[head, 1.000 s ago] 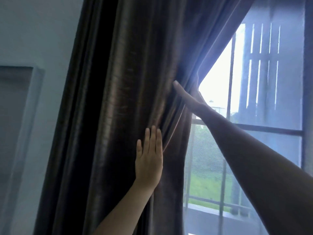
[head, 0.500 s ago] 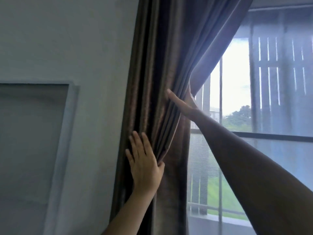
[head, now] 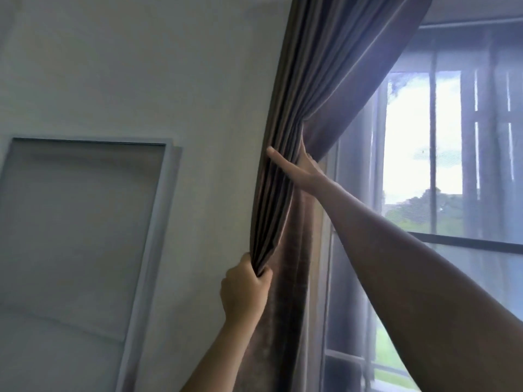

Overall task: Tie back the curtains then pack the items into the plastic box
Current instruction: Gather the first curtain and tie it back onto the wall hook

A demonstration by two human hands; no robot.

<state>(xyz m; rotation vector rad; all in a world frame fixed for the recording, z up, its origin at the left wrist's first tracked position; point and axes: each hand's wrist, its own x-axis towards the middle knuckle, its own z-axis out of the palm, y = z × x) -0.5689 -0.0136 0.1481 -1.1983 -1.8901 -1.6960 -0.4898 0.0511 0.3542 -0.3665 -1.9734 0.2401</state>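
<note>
Curtain (head: 285, 176) hanging at left edge of window (head: 424, 165), bunched against wall (head: 169, 80). Left hand (head: 244, 290) grip pressed shut round gathered pleats, low. Right hand (head: 300, 168) grip spread, thumb out, cupping bundle higher up. Soft, limp, probably fairly heavy; slick folds likely to slip. Best held at gathered waist, where tie would go.

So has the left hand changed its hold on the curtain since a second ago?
Yes. The left hand lay flat on the curtain; now it grips gathered folds, closer to the wall.
</note>
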